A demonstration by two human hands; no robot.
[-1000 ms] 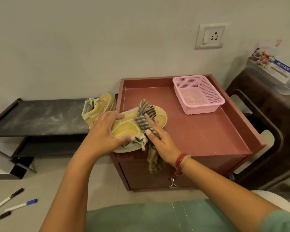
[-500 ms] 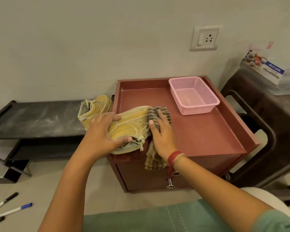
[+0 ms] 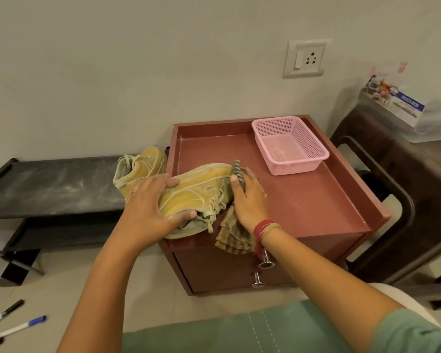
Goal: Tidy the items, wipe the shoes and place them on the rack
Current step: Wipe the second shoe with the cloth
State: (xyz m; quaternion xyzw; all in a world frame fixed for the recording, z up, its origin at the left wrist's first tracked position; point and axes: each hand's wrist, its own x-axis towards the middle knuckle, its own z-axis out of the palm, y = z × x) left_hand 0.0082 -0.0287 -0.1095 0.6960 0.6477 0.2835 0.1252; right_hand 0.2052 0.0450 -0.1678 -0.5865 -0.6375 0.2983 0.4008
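A dusty yellow shoe [image 3: 201, 184] lies on its side at the front left corner of the red cabinet top [image 3: 303, 200]. My left hand [image 3: 150, 207] grips it around the heel and opening. My right hand [image 3: 250, 197] presses a striped brown cloth [image 3: 236, 235] against the shoe's toe end, fingers fairly straight; the cloth's lower part hangs over the cabinet's front edge. A second yellow shoe [image 3: 140, 166] stands on the right end of the black shoe rack [image 3: 51, 184], just behind my left hand.
A pink mesh basket [image 3: 289, 143] sits at the cabinet's back right. Drawer knobs [image 3: 265, 263] stick out of the cabinet front. A dark chair [image 3: 402, 189] stands to the right. Pens [image 3: 18, 327] lie on the floor at lower left.
My right hand has slid the cloth from the middle of the shoe to its toe end. My left hand has kept its grip on the shoe.
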